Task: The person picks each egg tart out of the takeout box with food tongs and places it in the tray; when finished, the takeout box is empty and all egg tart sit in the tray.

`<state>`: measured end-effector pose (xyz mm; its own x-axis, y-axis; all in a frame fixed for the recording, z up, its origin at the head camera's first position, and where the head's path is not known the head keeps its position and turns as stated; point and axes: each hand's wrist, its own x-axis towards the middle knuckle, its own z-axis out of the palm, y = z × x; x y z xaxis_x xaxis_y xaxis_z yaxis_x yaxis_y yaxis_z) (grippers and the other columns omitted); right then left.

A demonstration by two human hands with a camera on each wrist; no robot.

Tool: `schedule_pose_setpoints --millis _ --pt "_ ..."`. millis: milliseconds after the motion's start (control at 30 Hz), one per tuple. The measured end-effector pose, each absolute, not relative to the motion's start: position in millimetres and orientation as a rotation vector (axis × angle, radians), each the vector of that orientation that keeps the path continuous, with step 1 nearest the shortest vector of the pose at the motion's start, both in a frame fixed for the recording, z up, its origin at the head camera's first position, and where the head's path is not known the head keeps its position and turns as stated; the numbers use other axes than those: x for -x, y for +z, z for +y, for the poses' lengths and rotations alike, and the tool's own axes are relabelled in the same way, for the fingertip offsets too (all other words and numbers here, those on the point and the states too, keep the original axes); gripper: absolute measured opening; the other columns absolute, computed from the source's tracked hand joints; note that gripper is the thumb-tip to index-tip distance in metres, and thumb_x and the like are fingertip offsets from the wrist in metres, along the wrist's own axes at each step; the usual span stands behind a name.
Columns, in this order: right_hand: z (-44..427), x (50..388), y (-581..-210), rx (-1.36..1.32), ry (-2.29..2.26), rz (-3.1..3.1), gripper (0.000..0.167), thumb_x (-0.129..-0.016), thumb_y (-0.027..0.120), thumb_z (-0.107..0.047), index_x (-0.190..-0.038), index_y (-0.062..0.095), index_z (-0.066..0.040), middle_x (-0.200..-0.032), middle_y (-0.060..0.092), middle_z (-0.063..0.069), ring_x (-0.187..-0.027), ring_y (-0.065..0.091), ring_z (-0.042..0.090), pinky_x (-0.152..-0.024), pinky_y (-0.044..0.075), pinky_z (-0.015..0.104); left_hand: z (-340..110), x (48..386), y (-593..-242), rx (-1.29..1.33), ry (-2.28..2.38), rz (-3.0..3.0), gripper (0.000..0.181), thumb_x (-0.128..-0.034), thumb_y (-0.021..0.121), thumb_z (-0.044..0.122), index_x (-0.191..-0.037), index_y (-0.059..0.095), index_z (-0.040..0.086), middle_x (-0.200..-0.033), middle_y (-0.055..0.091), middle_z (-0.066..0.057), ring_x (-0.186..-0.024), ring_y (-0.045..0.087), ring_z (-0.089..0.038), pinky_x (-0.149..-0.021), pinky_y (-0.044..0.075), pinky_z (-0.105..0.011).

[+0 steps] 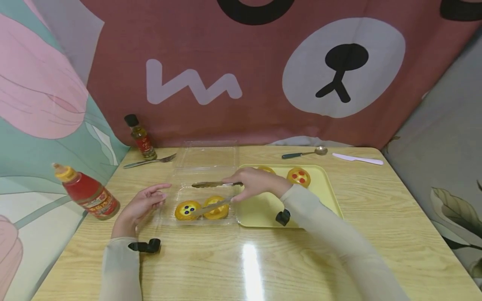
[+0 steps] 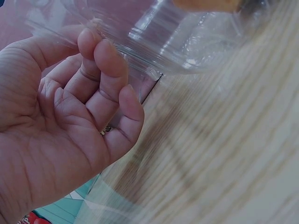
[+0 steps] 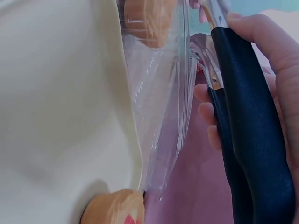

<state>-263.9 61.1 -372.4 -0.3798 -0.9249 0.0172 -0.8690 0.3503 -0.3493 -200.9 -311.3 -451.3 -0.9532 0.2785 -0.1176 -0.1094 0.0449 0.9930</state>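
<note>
My right hand point(image 1: 257, 182) grips a pair of metal tongs point(image 1: 211, 184) with black handles point(image 3: 252, 121). The tongs' arms are spread over a clear plastic box point(image 1: 207, 156), and I see nothing held between them. Two egg tarts lie in the box: a blue-dotted tart point(image 1: 182, 211) on the left and a plainer yellow-orange tart point(image 1: 221, 212) beside it. One tong arm crosses above both. My left hand point(image 1: 144, 204) is at the box's left edge, fingers loosely bent and one stretched out. In the left wrist view, its fingertips point(image 2: 110, 53) reach the plastic rim; whether they touch it I cannot tell.
Right of the box lies a pale yellow tray point(image 1: 256, 215) with a red-dotted tart point(image 1: 299, 177) and another tart point(image 1: 266, 169), partly hidden. A sauce bottle point(image 1: 92, 196), oil bottle point(image 1: 142, 140) and fork point(image 1: 150, 161) stand or lie left. Behind the tray are a spoon point(image 1: 305, 153) and knife point(image 1: 357, 159).
</note>
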Motion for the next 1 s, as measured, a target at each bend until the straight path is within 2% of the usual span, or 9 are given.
schedule_pose_setpoints --millis 100,167,300,400,500,600,767,867,1000 --pt "55 263 -371 1.628 -0.412 2.404 0.064 -0.083 0.071 -0.035 -0.134 0.052 -0.003 -0.12 0.063 0.011 -0.093 0.065 0.02 -0.089 0.048 0.029 -310 201 -451 -0.162 1.985 2.052 0.034 -0.0965 0.054 0.01 -0.13 0.054 0.009 -0.074 0.056 0.006 -0.066 0.053 -0.005 -0.06 0.045 -0.02" --pt "51 262 -370 1.625 -0.383 2.394 0.064 -0.083 0.07 -0.036 -0.135 0.051 -0.003 -0.118 0.064 0.011 -0.076 0.063 0.015 -0.083 0.049 0.027 -309 201 -450 -0.168 1.985 2.048 0.034 -0.0966 0.054 0.009 -0.131 0.054 0.008 -0.074 0.055 0.006 -0.066 0.052 -0.005 -0.06 0.044 -0.02" --pt "43 260 -365 1.616 -0.331 2.378 0.064 -0.083 0.069 -0.037 -0.135 0.051 -0.004 -0.117 0.065 0.011 -0.054 0.045 0.007 -0.074 0.048 0.024 -307 201 -449 -0.183 2.002 2.021 0.034 -0.0965 0.054 0.009 -0.13 0.054 0.008 -0.074 0.055 0.005 -0.066 0.052 -0.005 -0.06 0.044 -0.02" --pt "37 258 -362 1.604 -0.295 2.381 0.063 -0.083 0.069 -0.036 -0.135 0.052 -0.004 -0.118 0.065 0.01 -0.054 0.039 0.004 -0.075 0.048 0.025 -307 200 -449 -0.187 2.01 2.008 0.033 -0.0963 0.054 0.009 -0.129 0.055 0.008 -0.074 0.055 0.005 -0.067 0.053 -0.005 -0.06 0.045 -0.02" --pt "32 255 -359 1.565 -0.261 2.395 0.062 -0.083 0.069 -0.036 -0.134 0.053 -0.005 -0.111 0.068 0.009 -0.054 0.038 0.004 -0.073 0.048 0.025 -307 199 -448 -0.186 2.01 2.0 0.033 -0.0963 0.054 0.009 -0.129 0.056 0.01 -0.074 0.056 0.005 -0.066 0.053 -0.005 -0.06 0.045 -0.02" --pt "27 251 -357 1.512 -0.214 2.415 0.063 -0.083 0.069 -0.038 -0.135 0.053 -0.006 -0.093 0.07 0.006 -0.049 0.033 0.004 -0.065 0.045 0.023 -307 199 -447 -0.176 1.996 2.013 0.032 -0.0961 0.055 0.01 -0.128 0.056 0.011 -0.073 0.056 0.005 -0.066 0.053 -0.005 -0.06 0.045 -0.02" --pt "22 245 -356 1.46 -0.136 2.445 0.064 -0.082 0.069 -0.041 -0.135 0.053 -0.009 -0.062 0.053 -0.004 -0.045 0.028 0.002 -0.056 0.039 0.019 -309 200 -447 -0.155 1.952 2.06 0.032 -0.096 0.056 0.013 -0.128 0.057 0.012 -0.074 0.055 0.006 -0.066 0.052 -0.004 -0.061 0.045 -0.02" --pt "20 243 -355 1.45 -0.095 2.453 0.063 -0.083 0.069 -0.041 -0.135 0.052 -0.01 -0.055 0.041 -0.007 -0.043 0.024 0.002 -0.052 0.036 0.019 -309 201 -447 -0.147 1.954 2.064 0.029 -0.0962 0.055 0.013 -0.124 0.06 0.017 -0.073 0.055 0.007 -0.066 0.052 -0.004 -0.061 0.045 -0.02" --pt "17 243 -353 1.478 -0.063 2.46 0.063 -0.082 0.07 -0.041 -0.134 0.054 -0.01 -0.055 0.043 -0.007 -0.044 0.026 0.003 -0.053 0.037 0.019 -310 200 -449 -0.143 1.978 2.053 0.027 -0.0962 0.055 0.012 -0.119 0.062 0.023 -0.072 0.055 0.007 -0.066 0.052 -0.004 -0.06 0.045 -0.019"
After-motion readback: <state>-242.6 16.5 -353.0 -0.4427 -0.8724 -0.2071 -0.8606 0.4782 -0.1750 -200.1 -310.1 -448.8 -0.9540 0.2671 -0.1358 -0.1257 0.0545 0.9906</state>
